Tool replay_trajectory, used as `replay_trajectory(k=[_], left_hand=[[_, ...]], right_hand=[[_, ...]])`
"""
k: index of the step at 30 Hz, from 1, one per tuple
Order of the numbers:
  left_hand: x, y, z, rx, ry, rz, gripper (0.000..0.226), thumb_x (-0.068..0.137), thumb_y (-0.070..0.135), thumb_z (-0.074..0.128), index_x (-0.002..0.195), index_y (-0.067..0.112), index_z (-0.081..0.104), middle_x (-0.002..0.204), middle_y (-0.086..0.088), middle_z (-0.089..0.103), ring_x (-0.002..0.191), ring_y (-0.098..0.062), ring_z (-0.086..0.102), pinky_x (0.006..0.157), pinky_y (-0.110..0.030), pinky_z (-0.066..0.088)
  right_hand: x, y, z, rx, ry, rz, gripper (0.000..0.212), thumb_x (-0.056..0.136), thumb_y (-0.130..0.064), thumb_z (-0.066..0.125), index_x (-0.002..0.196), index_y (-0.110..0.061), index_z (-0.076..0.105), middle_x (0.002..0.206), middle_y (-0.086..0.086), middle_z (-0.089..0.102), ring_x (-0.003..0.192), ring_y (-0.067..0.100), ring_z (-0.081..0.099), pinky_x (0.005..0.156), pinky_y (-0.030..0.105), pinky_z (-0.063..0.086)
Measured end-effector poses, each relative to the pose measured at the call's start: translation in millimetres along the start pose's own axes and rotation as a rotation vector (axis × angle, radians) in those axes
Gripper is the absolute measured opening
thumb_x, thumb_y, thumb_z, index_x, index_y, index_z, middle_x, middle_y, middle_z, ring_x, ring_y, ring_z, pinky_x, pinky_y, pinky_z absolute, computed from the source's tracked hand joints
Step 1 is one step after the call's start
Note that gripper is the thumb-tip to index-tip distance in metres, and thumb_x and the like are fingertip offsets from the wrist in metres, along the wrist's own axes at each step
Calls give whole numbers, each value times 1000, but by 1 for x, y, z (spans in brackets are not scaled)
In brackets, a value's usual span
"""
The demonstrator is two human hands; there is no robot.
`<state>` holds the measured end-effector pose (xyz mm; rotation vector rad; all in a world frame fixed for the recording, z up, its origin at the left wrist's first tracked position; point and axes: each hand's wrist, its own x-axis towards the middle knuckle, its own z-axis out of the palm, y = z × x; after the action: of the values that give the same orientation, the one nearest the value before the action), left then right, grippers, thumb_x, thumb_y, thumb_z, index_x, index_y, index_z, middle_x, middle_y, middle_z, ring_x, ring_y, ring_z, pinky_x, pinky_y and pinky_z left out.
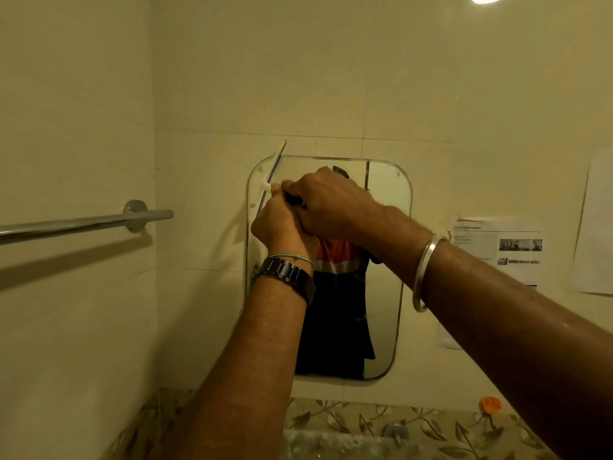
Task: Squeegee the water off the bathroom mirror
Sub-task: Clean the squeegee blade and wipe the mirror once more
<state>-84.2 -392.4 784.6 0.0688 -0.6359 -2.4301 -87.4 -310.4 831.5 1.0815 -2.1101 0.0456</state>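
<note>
A rounded rectangular mirror [386, 194] hangs on the tiled wall straight ahead. A white squeegee [272, 172] with a thin blue blade lies nearly upright against the mirror's upper left edge, its top sticking above the glass. My left hand [282, 225], with a black watch on the wrist, and my right hand [326, 204], with a steel bangle on the forearm, are clasped together around the squeegee's dark handle, which is mostly hidden by the fingers. The mirror reflects a dark shirt with an orange band.
A chrome towel bar [86, 222] juts from the left wall at hand height. Printed paper sheets [497, 250] are stuck to the wall right of the mirror. Below runs a leaf-patterned tile strip [431, 429] with an orange object [490, 405] on it.
</note>
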Motion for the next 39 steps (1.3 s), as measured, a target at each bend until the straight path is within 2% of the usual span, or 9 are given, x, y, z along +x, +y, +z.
replay_trajectory(k=[6, 9, 14, 18, 22, 25, 32, 36, 39], left_hand=[[-17, -25, 13, -21, -5, -56, 22, 92, 24, 77, 82, 6, 69, 61, -3, 74, 57, -21, 75, 62, -42, 64], [-31, -47, 21, -25, -32, -100, 24, 94, 26, 75, 82, 5, 69, 61, -3, 74, 59, -22, 75, 59, -41, 64], [-55, -89, 33, -10, -73, -164, 27, 96, 31, 72, 96, 3, 73, 81, -10, 79, 77, -28, 78, 75, -48, 65], [-72, -128, 43, -8, -100, -232, 24, 101, 29, 64, 94, 6, 68, 69, -4, 75, 65, -18, 76, 61, -34, 63], [-83, -166, 46, 81, -160, -208, 30, 104, 33, 58, 115, 9, 72, 102, -5, 75, 94, -21, 73, 86, -42, 61], [-90, -192, 47, 67, -97, -168, 21, 95, 32, 72, 95, 12, 81, 84, -4, 80, 80, -21, 78, 70, -35, 63], [-105, -232, 43, 138, -82, -214, 22, 90, 36, 75, 82, 16, 82, 79, -2, 79, 80, -23, 78, 80, -46, 65], [-117, -234, 42, 136, -72, -268, 21, 91, 31, 77, 76, 17, 80, 75, -3, 79, 77, -23, 78, 79, -45, 65], [-113, -213, 47, 124, -107, -189, 24, 89, 36, 76, 72, 20, 80, 76, -1, 79, 79, -23, 78, 80, -44, 64]], right_hand=[[-26, 16, -16, -32, -37, 39, 28, 103, -27, 51, 125, -18, 67, 92, 2, 67, 78, 17, 63, 74, 36, 59], [-45, 32, -21, -49, -49, 57, 27, 103, -26, 54, 123, -17, 67, 86, -2, 65, 72, 12, 61, 65, 26, 51], [-84, 60, -28, -53, -65, 100, 26, 101, -26, 55, 122, -18, 68, 84, -3, 64, 68, 6, 56, 60, 23, 49], [-118, 83, -31, -64, -74, 149, 31, 101, -28, 57, 129, -17, 65, 72, -16, 48, 63, 3, 50, 54, 20, 38], [-155, 104, -32, -40, -62, 189, 41, 103, -30, 56, 144, -20, 57, 70, -14, 50, 59, 2, 50, 53, 19, 34], [-178, 115, -29, -20, -54, 201, 40, 104, -32, 55, 142, -22, 57, 68, -9, 57, 56, 3, 52, 51, 17, 32], [-215, 133, -21, -11, -66, 260, 39, 101, -33, 59, 139, -23, 59, 72, -6, 65, 56, 6, 57, 49, 23, 46], [-223, 131, -27, -22, -133, 292, 38, 103, -33, 57, 139, -23, 58, 81, -2, 69, 64, 13, 64, 62, 35, 61], [-211, 120, -41, -17, -75, 231, 35, 103, -34, 56, 137, -25, 59, 76, -6, 67, 60, 9, 63, 54, 25, 54]])
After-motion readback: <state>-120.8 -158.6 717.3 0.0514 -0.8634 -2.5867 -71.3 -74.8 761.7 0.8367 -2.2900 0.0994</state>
